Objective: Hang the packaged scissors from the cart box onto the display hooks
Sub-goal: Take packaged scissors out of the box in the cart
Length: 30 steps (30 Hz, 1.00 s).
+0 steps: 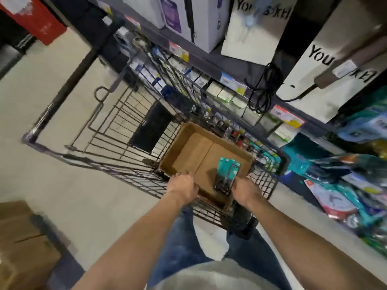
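A: We're looking straight down into the cart, and the box sits in its near right corner with the top open.

B: Both hands are on it. The left hand has its fingers curled over the near left rim and holds the cardboard.

A: And the right hand?

B: It's curled over the near right rim, holding the box from the other side. Both arms are bare and reach in from the near edge of the view.

A: Where are the scissors?

B: There's one pack lying flat on the box floor, over on the right side. The teal card points far and the black handles point near. The handles are just beside the right hand, but with the blur I can't tell whether they touch.

A: What's around the cart?

B: A shelf runs along its right side, with price tags on the edge. White bags with black lettering stand on top, and a coiled black cord hangs over the front. At the near right, teal packs hang crowded together.

A: And on the left?

B: Pale floor, with a brown carton in the near left corner. Blue jeans show between the arms.
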Each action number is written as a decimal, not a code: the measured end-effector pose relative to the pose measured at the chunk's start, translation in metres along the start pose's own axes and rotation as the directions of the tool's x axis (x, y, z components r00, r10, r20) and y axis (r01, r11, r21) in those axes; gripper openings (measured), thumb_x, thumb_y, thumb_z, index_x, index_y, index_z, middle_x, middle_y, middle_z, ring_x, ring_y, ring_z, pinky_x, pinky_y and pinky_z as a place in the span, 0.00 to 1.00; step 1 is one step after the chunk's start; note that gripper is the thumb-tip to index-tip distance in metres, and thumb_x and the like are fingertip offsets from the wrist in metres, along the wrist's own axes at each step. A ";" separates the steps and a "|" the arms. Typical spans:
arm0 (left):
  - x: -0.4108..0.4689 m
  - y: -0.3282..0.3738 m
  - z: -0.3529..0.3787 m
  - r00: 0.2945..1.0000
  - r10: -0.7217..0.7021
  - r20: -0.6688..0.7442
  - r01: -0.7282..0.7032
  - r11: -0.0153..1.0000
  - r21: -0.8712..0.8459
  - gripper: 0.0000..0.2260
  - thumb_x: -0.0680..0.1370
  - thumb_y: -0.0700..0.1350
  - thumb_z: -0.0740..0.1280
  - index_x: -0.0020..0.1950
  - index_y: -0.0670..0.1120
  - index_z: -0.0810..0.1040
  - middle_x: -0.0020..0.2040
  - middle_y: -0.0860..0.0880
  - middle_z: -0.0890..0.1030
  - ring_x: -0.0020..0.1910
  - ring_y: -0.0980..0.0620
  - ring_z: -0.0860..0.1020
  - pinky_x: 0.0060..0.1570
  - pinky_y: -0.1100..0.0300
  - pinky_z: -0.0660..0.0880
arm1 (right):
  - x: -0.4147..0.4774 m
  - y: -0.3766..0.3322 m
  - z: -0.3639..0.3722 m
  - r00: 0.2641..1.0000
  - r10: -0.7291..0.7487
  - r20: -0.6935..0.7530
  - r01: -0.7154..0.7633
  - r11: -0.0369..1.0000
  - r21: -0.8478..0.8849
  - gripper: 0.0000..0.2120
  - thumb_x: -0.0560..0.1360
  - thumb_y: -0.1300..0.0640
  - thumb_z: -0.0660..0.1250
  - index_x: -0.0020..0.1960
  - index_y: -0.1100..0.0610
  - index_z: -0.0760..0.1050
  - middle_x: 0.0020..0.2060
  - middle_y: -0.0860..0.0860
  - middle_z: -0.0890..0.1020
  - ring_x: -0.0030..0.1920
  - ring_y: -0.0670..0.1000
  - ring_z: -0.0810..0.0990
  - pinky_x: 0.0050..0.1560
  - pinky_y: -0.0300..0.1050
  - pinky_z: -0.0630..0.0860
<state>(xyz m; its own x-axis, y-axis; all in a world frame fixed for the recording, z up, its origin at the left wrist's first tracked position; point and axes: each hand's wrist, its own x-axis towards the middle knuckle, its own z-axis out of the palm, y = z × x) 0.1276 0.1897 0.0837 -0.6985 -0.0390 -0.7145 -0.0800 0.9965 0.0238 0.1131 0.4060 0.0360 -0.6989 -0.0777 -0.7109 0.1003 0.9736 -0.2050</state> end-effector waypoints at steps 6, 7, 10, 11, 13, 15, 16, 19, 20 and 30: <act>0.065 -0.036 0.003 0.976 0.212 0.057 -0.217 0.970 0.105 0.21 0.83 0.57 0.57 0.69 0.46 0.74 0.64 0.44 0.80 0.62 0.43 0.79 0.59 0.52 0.75 | 0.004 -0.033 0.018 0.974 0.227 -0.025 -0.226 0.973 0.042 0.13 0.78 0.52 0.60 0.62 0.49 0.76 0.55 0.53 0.82 0.52 0.56 0.82 0.47 0.46 0.78; 0.073 -0.041 0.003 0.970 0.230 0.084 -0.237 0.967 0.093 0.22 0.83 0.58 0.57 0.69 0.46 0.73 0.65 0.43 0.79 0.63 0.42 0.78 0.60 0.51 0.75 | 0.005 -0.041 0.025 0.965 0.261 -0.018 -0.260 0.964 0.045 0.14 0.78 0.51 0.59 0.61 0.49 0.76 0.54 0.53 0.82 0.52 0.56 0.83 0.46 0.47 0.78; 0.092 -0.053 -0.005 0.966 0.239 0.103 -0.245 0.968 0.052 0.22 0.82 0.56 0.59 0.71 0.45 0.72 0.67 0.42 0.77 0.67 0.41 0.75 0.64 0.49 0.73 | 0.011 -0.059 0.042 0.942 0.336 0.005 -0.336 0.940 0.052 0.15 0.79 0.51 0.59 0.63 0.51 0.75 0.55 0.55 0.82 0.54 0.57 0.83 0.47 0.48 0.78; 0.096 -0.056 -0.007 0.967 0.236 0.093 -0.242 0.969 0.050 0.21 0.83 0.55 0.59 0.71 0.45 0.72 0.68 0.42 0.76 0.67 0.41 0.75 0.64 0.49 0.72 | 0.013 -0.065 0.045 0.934 0.356 0.018 -0.356 0.933 0.058 0.16 0.80 0.51 0.59 0.65 0.52 0.75 0.56 0.55 0.82 0.55 0.57 0.82 0.49 0.49 0.79; 0.102 -0.062 -0.005 0.964 0.257 0.072 -0.262 0.963 0.059 0.20 0.83 0.55 0.59 0.72 0.46 0.71 0.65 0.43 0.78 0.65 0.42 0.76 0.63 0.48 0.73 | 0.019 -0.072 0.050 0.918 0.395 0.044 -0.397 0.911 0.109 0.16 0.81 0.51 0.59 0.67 0.51 0.74 0.58 0.57 0.81 0.56 0.57 0.81 0.52 0.50 0.79; 0.109 -0.067 0.003 0.954 0.286 0.088 -0.291 0.955 0.049 0.19 0.83 0.54 0.60 0.72 0.47 0.69 0.59 0.43 0.80 0.60 0.43 0.79 0.58 0.48 0.75 | 0.028 -0.070 0.063 0.905 0.423 0.040 -0.423 0.887 0.187 0.14 0.82 0.51 0.59 0.66 0.51 0.74 0.57 0.57 0.80 0.51 0.55 0.78 0.50 0.47 0.77; 0.114 -0.069 0.008 0.949 0.299 0.104 -0.304 0.951 0.045 0.20 0.83 0.54 0.60 0.73 0.47 0.68 0.56 0.44 0.81 0.59 0.43 0.79 0.56 0.48 0.76 | 0.034 -0.068 0.069 0.903 0.429 0.028 -0.424 0.879 0.219 0.14 0.82 0.51 0.59 0.65 0.50 0.74 0.56 0.57 0.80 0.48 0.54 0.75 0.48 0.46 0.75; 0.133 -0.071 0.024 0.939 0.320 0.129 -0.333 0.938 0.098 0.16 0.84 0.54 0.58 0.67 0.48 0.71 0.52 0.45 0.81 0.53 0.44 0.80 0.53 0.48 0.76 | 0.053 -0.060 0.089 0.882 0.472 0.004 -0.445 0.829 0.338 0.12 0.82 0.49 0.60 0.63 0.49 0.75 0.52 0.55 0.81 0.46 0.53 0.76 0.44 0.45 0.73; 0.138 -0.070 0.028 0.936 0.328 0.124 -0.343 0.931 0.128 0.14 0.84 0.55 0.57 0.63 0.48 0.73 0.51 0.45 0.81 0.50 0.45 0.79 0.51 0.49 0.76 | 0.060 -0.057 0.096 0.872 0.489 0.002 -0.455 0.810 0.371 0.12 0.82 0.48 0.61 0.62 0.49 0.76 0.51 0.55 0.81 0.46 0.54 0.78 0.43 0.46 0.74; 0.202 -0.056 0.094 0.942 0.321 0.095 -0.328 0.941 0.077 0.10 0.82 0.55 0.62 0.51 0.48 0.74 0.41 0.50 0.77 0.42 0.49 0.77 0.44 0.52 0.77 | 0.135 -0.032 0.157 0.811 0.581 0.059 -0.489 0.620 0.613 0.19 0.80 0.50 0.64 0.69 0.54 0.72 0.60 0.58 0.81 0.60 0.60 0.80 0.60 0.56 0.79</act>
<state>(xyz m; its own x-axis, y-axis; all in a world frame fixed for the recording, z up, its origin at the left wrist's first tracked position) 0.0579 0.1334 -0.1280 -0.6164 0.2900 -0.7321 0.2085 0.9566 0.2035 0.1265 0.3304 -0.1595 -0.4671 0.4903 -0.7358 0.8382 0.5106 -0.1918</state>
